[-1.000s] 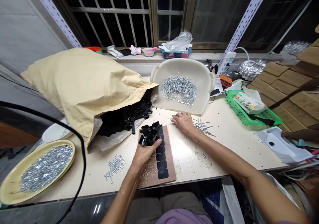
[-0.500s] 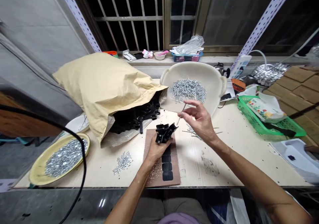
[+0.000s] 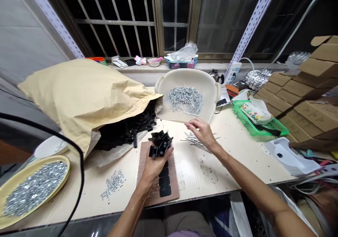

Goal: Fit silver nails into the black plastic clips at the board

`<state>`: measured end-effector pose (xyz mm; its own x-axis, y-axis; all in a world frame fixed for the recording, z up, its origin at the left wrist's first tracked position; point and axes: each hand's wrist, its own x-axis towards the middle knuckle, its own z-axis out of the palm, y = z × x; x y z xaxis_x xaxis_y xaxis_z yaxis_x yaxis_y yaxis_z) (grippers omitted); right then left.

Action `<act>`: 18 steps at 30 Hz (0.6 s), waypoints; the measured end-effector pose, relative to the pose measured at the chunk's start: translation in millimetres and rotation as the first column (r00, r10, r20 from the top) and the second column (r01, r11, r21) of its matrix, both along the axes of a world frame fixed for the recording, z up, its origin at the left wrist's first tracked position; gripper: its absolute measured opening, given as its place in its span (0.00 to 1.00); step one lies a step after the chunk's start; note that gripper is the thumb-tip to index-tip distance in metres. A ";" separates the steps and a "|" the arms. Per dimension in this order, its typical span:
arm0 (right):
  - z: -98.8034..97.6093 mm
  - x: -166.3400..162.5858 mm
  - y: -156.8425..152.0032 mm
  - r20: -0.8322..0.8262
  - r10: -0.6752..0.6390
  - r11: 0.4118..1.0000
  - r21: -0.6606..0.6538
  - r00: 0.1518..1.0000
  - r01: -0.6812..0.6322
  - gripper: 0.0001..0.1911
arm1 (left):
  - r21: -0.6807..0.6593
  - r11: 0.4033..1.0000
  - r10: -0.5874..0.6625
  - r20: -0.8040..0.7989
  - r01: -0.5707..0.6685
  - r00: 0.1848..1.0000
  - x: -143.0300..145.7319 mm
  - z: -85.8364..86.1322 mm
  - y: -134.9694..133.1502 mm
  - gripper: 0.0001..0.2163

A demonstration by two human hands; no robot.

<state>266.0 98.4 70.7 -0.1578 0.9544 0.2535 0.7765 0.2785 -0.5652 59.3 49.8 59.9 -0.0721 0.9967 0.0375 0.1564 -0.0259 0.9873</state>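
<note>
My left hand [image 3: 154, 163] is closed round a bunch of black plastic parts [image 3: 160, 142], held just above a brown board [image 3: 173, 180] that carries a row of black pads. My right hand [image 3: 202, 132] hovers low over a small loose pile of long metal nails [image 3: 194, 141] on the table, fingers curled downward at the pile; whether they pinch a nail is hidden. Behind it stands a cream tray [image 3: 208, 85] holding a heap of the same nails [image 3: 185, 98].
A tan paper sack [image 3: 79, 93] spills black parts [image 3: 126, 131] at the left. A yellow dish of small metal nuts [image 3: 29, 189] sits front left, with loose nuts [image 3: 113, 183] near the board. A green basket [image 3: 255, 126], cardboard boxes [image 3: 303, 100] and a white plastic piece [image 3: 290, 156] fill the right.
My right hand, which held a nail raised by the black parts half a second ago, has dropped back to the loose nail pile. The left hand has kept its grip.
</note>
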 end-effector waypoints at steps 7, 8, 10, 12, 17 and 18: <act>-31.8 31.0 50.0 0.427 -0.188 0.952 -0.142 0.884 0.271 0.09 | 0.101 0.984 -0.140 -0.097 0.150 0.985 -2.6 10.0 3.3 0.14; -31.6 29.4 52.0 0.422 -0.185 0.956 -0.133 0.888 0.262 0.09 | 0.110 0.983 -0.140 -0.093 0.150 0.986 -3.2 9.6 4.9 0.14; -23.1 24.3 51.6 0.402 -0.184 0.963 -0.108 0.897 0.246 0.10 | 0.113 0.985 -0.125 -0.076 0.133 0.989 -5.0 6.5 8.5 0.12; -4.1 16.8 44.9 0.272 -0.164 0.981 -0.058 0.948 0.186 0.15 | 0.108 0.986 -0.123 -0.059 0.129 0.991 -7.0 0.2 12.0 0.12; 53.0 -16.1 9.8 -0.546 0.206 0.971 0.220 0.812 -0.098 0.26 | 0.100 0.970 -0.220 -0.033 0.223 0.975 -8.0 -16.2 14.5 0.12; 59.0 -24.0 3.0 -0.603 0.246 0.963 0.241 0.759 -0.121 0.24 | 0.103 0.964 -0.244 -0.032 0.246 0.969 -7.3 -17.2 14.0 0.12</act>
<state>242.0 101.4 129.7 -0.0728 0.8525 0.5176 0.1941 0.5211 -0.8311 52.0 63.7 42.6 0.1757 0.9741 0.1423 0.1504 -0.1694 0.9740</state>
